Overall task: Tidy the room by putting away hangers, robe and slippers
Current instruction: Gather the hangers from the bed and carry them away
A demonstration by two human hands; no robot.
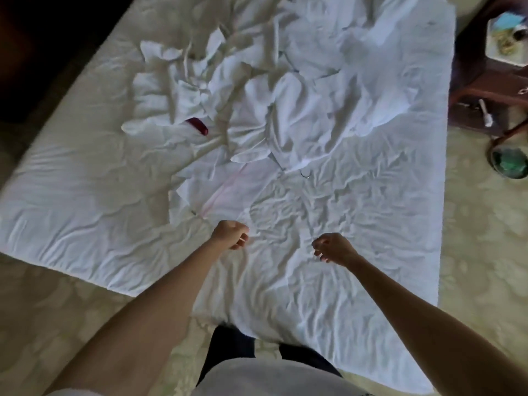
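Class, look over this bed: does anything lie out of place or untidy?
Yes. A heap of white cloth, perhaps the robe, lies crumpled across the far half of the bed. A dark red end, maybe a hanger's, pokes out on its left, and a metal hook shows at its near edge. The sheet is wrinkled.

No readable text, labels, brands or numbers anywhere. Printed box (505,35) on dark side table (485,90) at top right too blurred to read.
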